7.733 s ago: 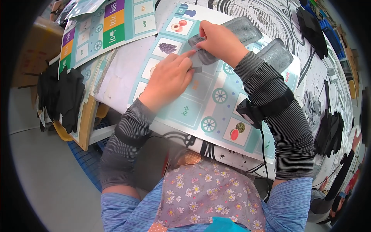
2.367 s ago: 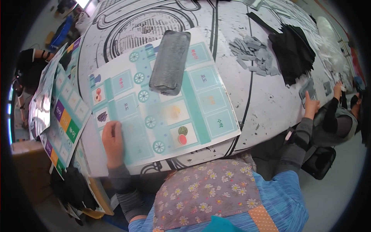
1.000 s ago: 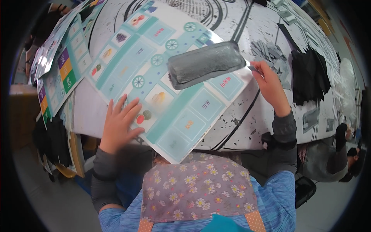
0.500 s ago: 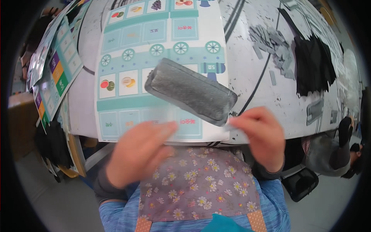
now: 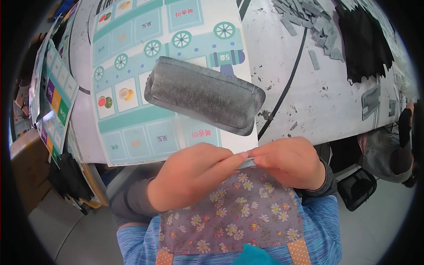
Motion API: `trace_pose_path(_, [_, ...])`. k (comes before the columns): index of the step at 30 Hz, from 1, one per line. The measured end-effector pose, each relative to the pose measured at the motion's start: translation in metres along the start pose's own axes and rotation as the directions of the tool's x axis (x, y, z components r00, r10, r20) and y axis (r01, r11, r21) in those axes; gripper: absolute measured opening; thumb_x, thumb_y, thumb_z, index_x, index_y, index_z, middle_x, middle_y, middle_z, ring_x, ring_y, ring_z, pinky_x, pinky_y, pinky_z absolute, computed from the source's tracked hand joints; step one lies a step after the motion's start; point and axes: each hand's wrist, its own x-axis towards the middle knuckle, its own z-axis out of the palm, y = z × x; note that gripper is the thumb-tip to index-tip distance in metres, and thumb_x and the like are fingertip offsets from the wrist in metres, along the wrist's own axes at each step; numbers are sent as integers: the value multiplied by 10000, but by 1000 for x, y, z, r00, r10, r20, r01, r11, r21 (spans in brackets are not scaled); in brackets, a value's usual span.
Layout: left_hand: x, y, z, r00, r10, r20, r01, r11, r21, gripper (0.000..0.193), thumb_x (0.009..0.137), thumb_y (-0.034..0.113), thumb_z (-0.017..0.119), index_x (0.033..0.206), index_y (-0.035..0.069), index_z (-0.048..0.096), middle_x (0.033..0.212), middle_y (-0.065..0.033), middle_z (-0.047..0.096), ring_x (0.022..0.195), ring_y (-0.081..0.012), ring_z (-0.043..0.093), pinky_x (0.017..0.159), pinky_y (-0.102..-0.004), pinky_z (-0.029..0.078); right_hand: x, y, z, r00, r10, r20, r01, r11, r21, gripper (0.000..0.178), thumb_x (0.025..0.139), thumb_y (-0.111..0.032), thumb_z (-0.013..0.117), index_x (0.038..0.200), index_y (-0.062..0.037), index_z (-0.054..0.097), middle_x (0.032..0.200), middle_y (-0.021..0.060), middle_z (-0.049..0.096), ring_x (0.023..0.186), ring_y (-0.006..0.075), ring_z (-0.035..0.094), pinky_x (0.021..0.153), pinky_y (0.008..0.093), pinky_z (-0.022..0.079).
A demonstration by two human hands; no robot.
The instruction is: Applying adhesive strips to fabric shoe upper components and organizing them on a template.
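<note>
The left hand [image 5: 190,176] has joined the right hand [image 5: 289,163] at the worktop [image 5: 327,101]'s near edge, so fingers of both seemingly pinch one grey strip [image 5: 247,164].

Block [image 5: 203,95] on sheet [image 5: 108,129], sheet on table [image 5: 304,106], strips [image 5: 324,28] to the right, cloths [image 5: 364,44] right of those

Bright, even light, dark fisheye rim.
The bench [image 5: 304,112] bends toward the edges, glare whitens the leftmost sheets [image 5: 62,95], and print on the board [image 5: 137,73] looks slightly soft.
</note>
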Motion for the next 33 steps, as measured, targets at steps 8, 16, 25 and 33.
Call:
trace_pose_path(8, [-1,-2,7,999,41,28,-42,999,25,263,724,78,779,973,62,694,832,-48,652,687,-232,620,589,-341,511,2,8,-7,1000,-21,-11,21,999,39,172,745,-1,730,900,-52,675,898,58,714,728,265,665,625,330,540])
trace_pose_path(16, [7,-11,2,984,166,63,-177,938,298,204,795,213,725,854,72,589,1007,-86,680,881,-269,629,727,-398,517,-6,21,1,616,777,-126,-568,550,612,87,909,-30,689,992,-20,663,894,43,693,806,91,644,702,229,490])
trace_pose_path(25, [10,-13,11,973,151,173,-214,871,442,212,817,227,679,817,75,531,1284,-137,645,1068,-273,608,871,-403,468,-6,30,42,636,735,-236,-381,565,732,363,919,24,652,857,-105,319,827,51,584,796,90,595,687,231,462])
trace_pose_path(33, [16,-18,18,984,80,160,-139,905,402,209,815,196,676,807,66,512,1311,-166,631,1093,-285,602,875,-404,457,-3,35,45,657,705,-268,-415,635,652,348,913,12,665,839,-92,342,800,50,580,762,71,532,672,230,441])
